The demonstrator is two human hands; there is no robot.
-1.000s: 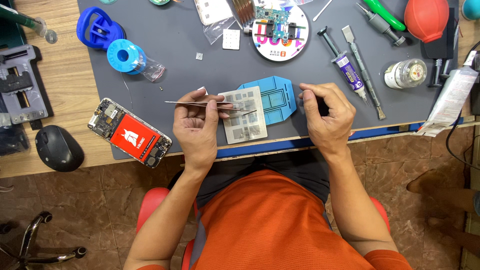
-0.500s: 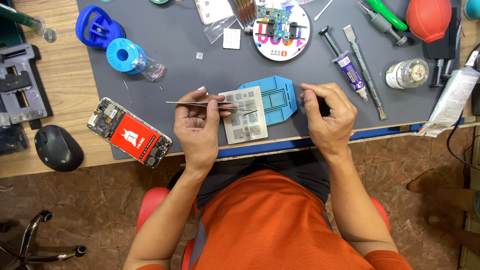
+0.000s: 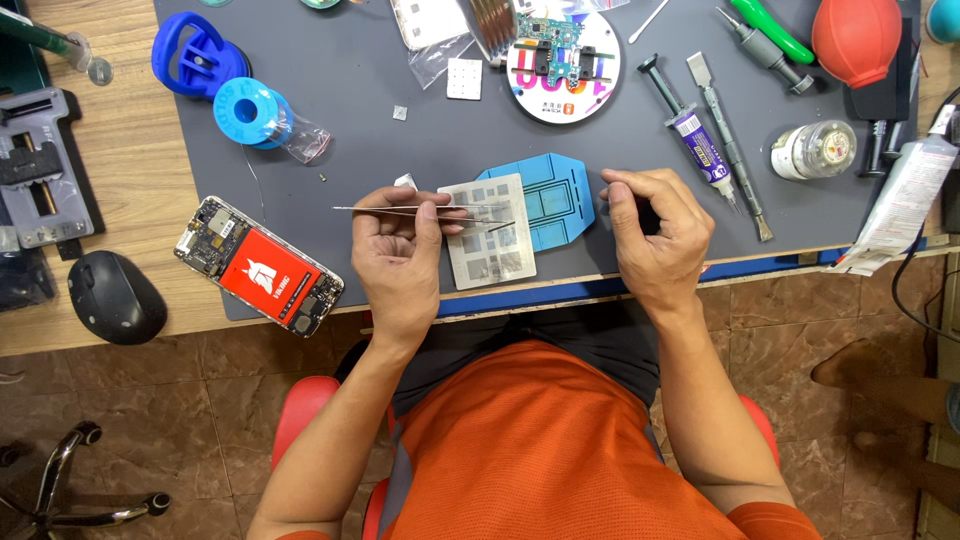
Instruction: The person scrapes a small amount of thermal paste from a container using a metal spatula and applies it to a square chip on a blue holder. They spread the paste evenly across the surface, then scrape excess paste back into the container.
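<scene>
Left hand (image 3: 400, 255) pinches one thin metal tweezers (image 3: 420, 210) flat across a perforated steel stencil (image 3: 490, 235) overlapping a blue plastic jig (image 3: 555, 200) on the grey mat (image 3: 400, 150), right hand (image 3: 655, 235) curled nearly closed just beside it, its fingertip contents indiscernible, one small glass jar (image 3: 812, 150) beyond.

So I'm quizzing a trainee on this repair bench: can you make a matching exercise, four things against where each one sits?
Things:
1. tweezers
2. opened phone
3. computer mouse
4. red rubber blower

Places:
A. far right corner of the grey mat
B. on the bare wood, left of the mat
C. in the left hand, tips over the metal stencil
D. at the mat's near left corner

Pairs: 1-C, 2-D, 3-B, 4-A
</scene>
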